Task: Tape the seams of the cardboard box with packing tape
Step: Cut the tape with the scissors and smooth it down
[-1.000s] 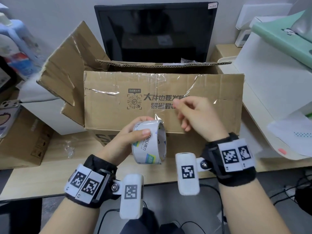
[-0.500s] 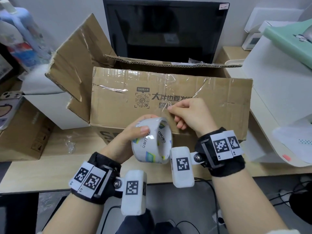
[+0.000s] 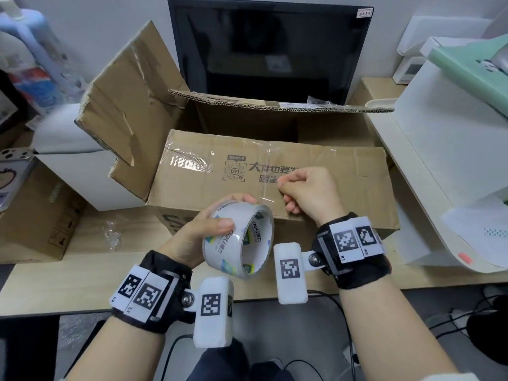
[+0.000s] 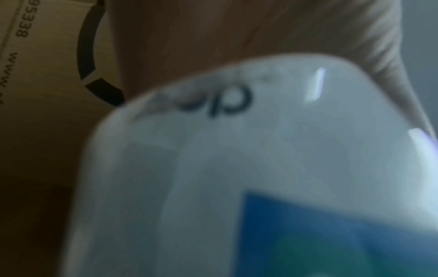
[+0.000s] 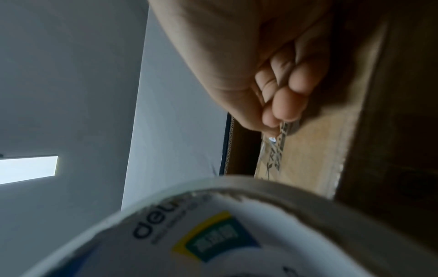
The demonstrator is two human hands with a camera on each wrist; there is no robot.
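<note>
Tape roll [image 3: 238, 240] sat gripped in the left hand [image 3: 203, 232] above the tabletop [image 3: 82, 243] while the right hand [image 3: 308, 193] pinched its thin, clingy free end [image 5: 282, 129] over the cardboard box [image 3: 275, 171], best held by the edge.

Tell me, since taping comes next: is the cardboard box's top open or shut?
Open. The cardboard box has its rear flap and left flap raised, and its dark inside shows.
</note>
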